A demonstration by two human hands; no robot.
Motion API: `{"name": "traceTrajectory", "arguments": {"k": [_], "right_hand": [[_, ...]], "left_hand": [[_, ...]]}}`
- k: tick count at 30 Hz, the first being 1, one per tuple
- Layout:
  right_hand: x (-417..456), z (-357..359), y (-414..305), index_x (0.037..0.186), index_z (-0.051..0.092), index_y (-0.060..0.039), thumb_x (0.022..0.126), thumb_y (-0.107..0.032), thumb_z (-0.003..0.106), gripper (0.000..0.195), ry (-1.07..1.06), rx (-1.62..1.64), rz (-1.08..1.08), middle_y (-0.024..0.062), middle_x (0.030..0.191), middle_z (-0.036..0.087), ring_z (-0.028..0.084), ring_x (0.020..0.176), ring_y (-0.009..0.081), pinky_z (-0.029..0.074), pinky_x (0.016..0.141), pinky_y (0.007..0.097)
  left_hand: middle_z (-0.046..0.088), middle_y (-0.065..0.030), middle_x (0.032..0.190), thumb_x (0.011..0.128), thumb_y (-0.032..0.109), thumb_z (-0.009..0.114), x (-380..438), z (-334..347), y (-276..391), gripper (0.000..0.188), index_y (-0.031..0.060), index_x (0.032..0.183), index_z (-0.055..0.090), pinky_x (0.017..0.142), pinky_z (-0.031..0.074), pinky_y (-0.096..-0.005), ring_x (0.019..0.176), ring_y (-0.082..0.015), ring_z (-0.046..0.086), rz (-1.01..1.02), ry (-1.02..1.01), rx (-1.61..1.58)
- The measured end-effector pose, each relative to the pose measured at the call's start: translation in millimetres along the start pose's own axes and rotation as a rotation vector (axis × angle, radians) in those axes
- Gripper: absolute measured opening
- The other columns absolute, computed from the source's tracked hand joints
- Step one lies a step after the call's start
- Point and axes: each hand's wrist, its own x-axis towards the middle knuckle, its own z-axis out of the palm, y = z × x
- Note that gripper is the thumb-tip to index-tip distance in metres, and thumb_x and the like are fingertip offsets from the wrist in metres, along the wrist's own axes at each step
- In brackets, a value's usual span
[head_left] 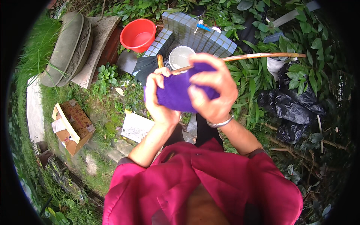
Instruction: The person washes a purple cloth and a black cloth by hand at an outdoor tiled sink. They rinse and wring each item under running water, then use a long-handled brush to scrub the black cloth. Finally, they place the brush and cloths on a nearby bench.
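Note:
A purple cloth [175, 92] is bunched between my two hands, in front of my chest. My left hand [161, 104] grips its left side, fingers curled over the edge. Around the right part of the cloth curl the fingers of my right hand [216, 90], blurred, with a metal bangle [220, 123] at the wrist. A long, slightly curved wooden stick [261, 55] runs behind the right hand and out to the right. Its left end meets the cloth near my left fingers; whether a hand holds it is hidden. A short wooden piece [160, 61] shows just above the left hand.
Ahead are a red plastic basin [138, 35], a white bucket [181, 57] and a blue-tiled wall [185, 31] with a tap [200, 26]. A cardboard box [73, 126] and white board [136, 126] lie left. Black plastic bags [292, 107] lie right among plants.

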Motion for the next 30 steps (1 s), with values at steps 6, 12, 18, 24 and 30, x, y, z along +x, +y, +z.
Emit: {"name": "traceTrajectory", "arguments": {"k": [6, 12, 18, 24, 30], "right_hand": [[23.2, 8.3, -2.3, 0.064, 0.055, -0.0105, 0.057, -0.021, 0.062, 0.015, -0.219, -0.138, -0.504, 0.0073, 0.091, 0.064, 0.062, 0.082, 0.0231, 0.054, 0.066, 0.0334], [44.3, -29.2, 43.1, 0.06, 0.047, -0.0101, 0.061, -0.022, 0.059, 0.017, -0.509, -0.147, -0.692, 0.0056, 0.074, 0.057, 0.06, 0.073, 0.0194, 0.052, 0.074, 0.0336], [52.6, -64.3, 123.6, 0.059, 0.045, -0.0108, 0.061, -0.019, 0.058, 0.016, -0.713, -0.215, -0.837, 0.0023, 0.066, 0.052, 0.056, 0.065, 0.0151, 0.05, 0.07, 0.0303], [66.7, -89.3, 201.7, 0.059, 0.049, -0.0098, 0.063, -0.02, 0.058, 0.014, -0.885, -0.275, -0.936, 0.0022, 0.063, 0.052, 0.056, 0.064, 0.0165, 0.046, 0.064, 0.0301], [68.8, -90.7, 288.5, 0.063, 0.056, -0.0082, 0.065, -0.019, 0.058, 0.012, -1.075, -0.206, -0.971, 0.0017, 0.067, 0.057, 0.058, 0.068, 0.0164, 0.045, 0.065, 0.0282]], "left_hand": [[0.051, -0.0036, 0.077, 0.094, 0.035, 0.049, 49.8, 20.7, 14.2, 0.038, 0.0129, 0.063, 0.042, 0.065, 0.049, -0.0326, 0.07, -0.0156, 0.052, -0.752, -0.022, -0.113], [0.054, -0.0031, 0.069, 0.088, 0.024, 0.06, 109.0, 40.7, -27.8, 0.036, 0.0122, 0.06, 0.041, 0.058, 0.049, -0.0282, 0.065, -0.0159, 0.058, -0.836, -0.223, 0.28], [0.049, -0.0014, 0.06, 0.087, 0.017, 0.061, 170.9, 56.7, -103.1, 0.03, 0.0055, 0.062, 0.049, 0.055, 0.047, -0.0243, 0.055, -0.0112, 0.052, -0.828, -0.391, 0.669], [0.055, -0.003, 0.06, 0.084, 0.017, 0.06, 226.4, 48.6, -170.4, 0.025, 0.0017, 0.064, 0.056, 0.051, 0.047, -0.0251, 0.053, -0.0107, 0.056, -0.683, -0.455, 0.976], [0.056, -0.0021, 0.06, 0.088, 0.024, 0.059, 284.6, 4.4, -229.8, 0.032, 0.0041, 0.064, 0.055, 0.051, 0.045, -0.0261, 0.051, -0.0098, 0.053, -0.636, -0.384, 1.253]]}}
